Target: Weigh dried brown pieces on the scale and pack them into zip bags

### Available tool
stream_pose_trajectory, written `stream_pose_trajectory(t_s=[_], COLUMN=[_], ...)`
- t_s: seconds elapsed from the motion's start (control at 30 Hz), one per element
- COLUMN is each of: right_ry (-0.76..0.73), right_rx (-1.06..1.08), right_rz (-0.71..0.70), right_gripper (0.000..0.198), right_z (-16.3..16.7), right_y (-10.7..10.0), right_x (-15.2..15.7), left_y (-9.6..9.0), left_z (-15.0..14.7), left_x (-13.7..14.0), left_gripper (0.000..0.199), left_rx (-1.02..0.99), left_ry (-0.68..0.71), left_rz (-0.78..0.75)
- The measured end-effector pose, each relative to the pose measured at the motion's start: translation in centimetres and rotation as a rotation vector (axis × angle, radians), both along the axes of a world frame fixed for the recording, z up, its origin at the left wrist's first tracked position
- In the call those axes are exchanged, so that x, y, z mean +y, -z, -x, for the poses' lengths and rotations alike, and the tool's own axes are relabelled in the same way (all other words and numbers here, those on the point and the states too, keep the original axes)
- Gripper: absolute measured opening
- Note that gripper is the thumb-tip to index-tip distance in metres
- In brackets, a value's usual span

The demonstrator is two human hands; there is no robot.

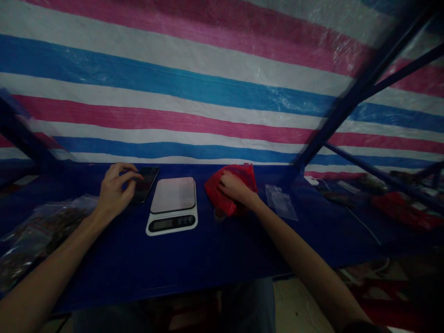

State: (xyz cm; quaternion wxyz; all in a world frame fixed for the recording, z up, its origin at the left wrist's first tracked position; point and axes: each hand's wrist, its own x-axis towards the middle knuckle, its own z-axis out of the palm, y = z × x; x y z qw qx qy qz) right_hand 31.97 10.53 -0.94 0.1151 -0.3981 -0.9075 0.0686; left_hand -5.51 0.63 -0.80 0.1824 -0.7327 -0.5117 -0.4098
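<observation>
My left hand (pixel 120 185) hovers at the near-left edge of a dark phone (pixel 147 182), its fingers bent and thumb apart, with nothing visible between them. To the right of the phone stands a white kitchen scale (pixel 173 199) with a bare, pale square plate; its display shows no readable figure. My right hand (pixel 232 185) is in the mouth of a crumpled red plastic bag (pixel 248 173), fingers curled and their tips hidden. A small round clear container (pixel 219 213) with dark contents sits just in front of the bag.
Small clear zip bags (pixel 280 202) lie right of the red bag. Clear bags full of small brownish pieces (pixel 65 224) lie beneath my left forearm. A blue metal frame (pixel 322 125) rises on the right, before a striped plastic sheet (pixel 194 92). Another red bag (pixel 402 208) lies beyond it.
</observation>
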Motion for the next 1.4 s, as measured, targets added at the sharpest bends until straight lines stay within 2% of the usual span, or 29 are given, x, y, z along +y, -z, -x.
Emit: stream_pose_trajectory(t_s=[0.2,0.4,0.57,0.67,0.77,0.9,1.13,1.27,1.4], right_ry=[0.027,0.1,0.014,-0.014,0.01,0.03,-0.027,-0.014,-0.025], right_rx=[0.008,0.06,0.225,0.187,0.165,0.161,0.144,0.198,0.369], right_rz=[-0.004,-0.012,0.007,0.053,0.04,0.02,-0.027,-0.042,-0.068], right_gripper=[0.014,0.029,0.018,0.017,0.015,0.013,0.019,0.018,0.02], right_z=[0.5,-1.4,-1.5,-0.6,0.0,-0.5,-0.8,-1.2,-2.8], right_y=[1.3,1.2,0.9,1.1,1.2,1.0,1.1,0.3,-1.7], right_x=[1.0,0.7,-0.3,-0.6,-0.7,-0.7,0.2,0.2,-1.1], left_y=[0.0,-0.2,-0.4,-0.5,-0.6,-0.7,-0.8,-0.8,-0.5], left_z=[0.0,-0.2,0.1,0.2,0.1,-0.1,-0.2,0.0,0.3], left_x=[0.1,-0.1,-0.2,-0.3,-0.4,-0.6,-0.6,-0.5,-0.3], left_gripper=[0.023,0.023,0.022,0.021,0.021,0.021,0.02,0.021,0.021], left_rx=[-0.015,-0.066,-0.082,-0.08,-0.075,-0.076,-0.081,-0.087,-0.089], left_ry=[0.0,0.016,-0.01,-0.015,-0.018,-0.013,-0.029,-0.027,-0.054], left_rz=[0.006,0.028,0.052,0.049,0.037,0.038,0.035,0.03,0.042])
